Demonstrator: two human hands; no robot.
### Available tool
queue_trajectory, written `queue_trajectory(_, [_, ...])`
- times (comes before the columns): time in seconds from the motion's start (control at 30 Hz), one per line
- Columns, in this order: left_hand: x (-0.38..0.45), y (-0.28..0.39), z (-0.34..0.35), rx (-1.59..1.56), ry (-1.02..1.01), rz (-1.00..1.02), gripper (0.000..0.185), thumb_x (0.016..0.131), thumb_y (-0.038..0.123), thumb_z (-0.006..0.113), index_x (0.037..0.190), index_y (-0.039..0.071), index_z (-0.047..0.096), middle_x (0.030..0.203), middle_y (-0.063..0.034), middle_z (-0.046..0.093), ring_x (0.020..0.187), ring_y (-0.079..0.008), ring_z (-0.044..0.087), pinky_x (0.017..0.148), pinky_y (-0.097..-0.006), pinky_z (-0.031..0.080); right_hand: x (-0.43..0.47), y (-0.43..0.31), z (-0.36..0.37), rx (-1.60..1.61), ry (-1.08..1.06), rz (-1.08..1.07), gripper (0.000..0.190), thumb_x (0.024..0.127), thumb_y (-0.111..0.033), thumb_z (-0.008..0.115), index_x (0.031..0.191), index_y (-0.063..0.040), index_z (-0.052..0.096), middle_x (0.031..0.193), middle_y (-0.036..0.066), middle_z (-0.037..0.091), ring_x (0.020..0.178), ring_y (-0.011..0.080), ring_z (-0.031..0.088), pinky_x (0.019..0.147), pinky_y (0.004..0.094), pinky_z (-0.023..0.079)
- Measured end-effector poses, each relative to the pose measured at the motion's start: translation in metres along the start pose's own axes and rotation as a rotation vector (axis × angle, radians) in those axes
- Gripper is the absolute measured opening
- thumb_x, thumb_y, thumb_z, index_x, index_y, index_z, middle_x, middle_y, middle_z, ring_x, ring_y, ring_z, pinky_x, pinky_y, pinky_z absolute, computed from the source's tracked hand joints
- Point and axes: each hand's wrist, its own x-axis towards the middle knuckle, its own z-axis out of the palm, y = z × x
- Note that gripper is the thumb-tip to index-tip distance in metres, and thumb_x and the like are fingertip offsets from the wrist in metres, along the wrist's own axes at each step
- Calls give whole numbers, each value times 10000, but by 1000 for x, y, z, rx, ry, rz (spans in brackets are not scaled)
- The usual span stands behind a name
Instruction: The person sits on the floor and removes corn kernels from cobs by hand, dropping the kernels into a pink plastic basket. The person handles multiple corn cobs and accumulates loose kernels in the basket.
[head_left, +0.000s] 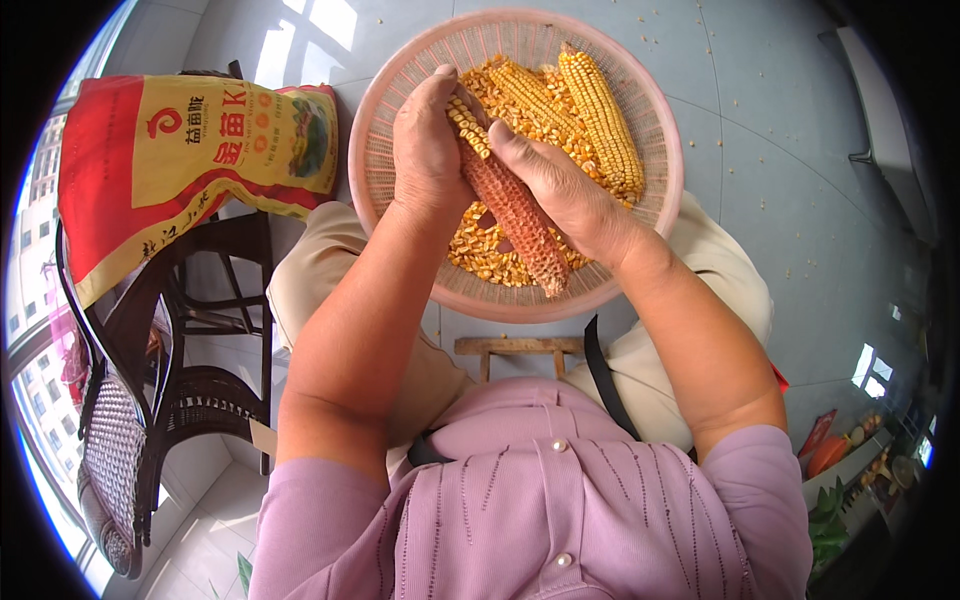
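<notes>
Both hands hold one corn cob (511, 204) slantwise above a round pink plastic basket (361, 161). Most of its visible length is bare and reddish; rows of yellow kernels remain near its far end. My left hand (429, 146) wraps that far end, thumb extended along it. My right hand (566, 187) grips the cob from the right, with its thumb pressed beside the last kernels. Loose corn kernels (487, 255) cover the basket's bottom. Two cobs full of kernels lie in it: one cob (600, 120) at the right, another cob (532, 94) partly buried behind my hands.
A red and yellow printed sack (187, 150) rests on a dark woven chair (217, 247) at the left. A small wooden stool (517, 346) stands between my knees. Scattered kernels dot the grey tiled floor (757, 195). Green leaves (827, 517) show at the lower right.
</notes>
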Motion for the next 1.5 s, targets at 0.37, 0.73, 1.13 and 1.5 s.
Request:
queue_trajectory(0.37, [3,-6,0,329,122,116,665,866,337,732,1294,-43,394,1144,-160,539,945,-182,593,805,-317,542,0,15,6,-522,293,-162,332,956,-198,633,1142,57,529,922,156,666,741,243,695,606,336,533])
queue_trajectory(0.73, [11,-25,-6,1245,64,410,436,977,280,564,1221,-79,519,1016,-244,644,957,-317,652,834,-413,521,-6,20,8,-742,379,-218,231,898,-89,614,1034,75,526,934,274,664,917,415,666,810,462,523])
queue_trajectory(1.13, [0,-17,-8,1158,-3,523,291,1039,214,435,1100,-40,565,915,-250,660,869,-377,656,794,-444,516,-15,13,-1,-703,317,-209,226,870,-78,593,1035,48,502,886,228,654,836,344,663,770,436,516])
queue_trajectory(1.5, [-1,-8,-1,901,19,282,367,963,289,604,1055,-63,555,858,-187,656,791,-271,662,742,-384,537,-11,22,-8,-779,344,-322,257,880,-104,620,1053,21,477,815,211,672,763,389,675,712,466,534])
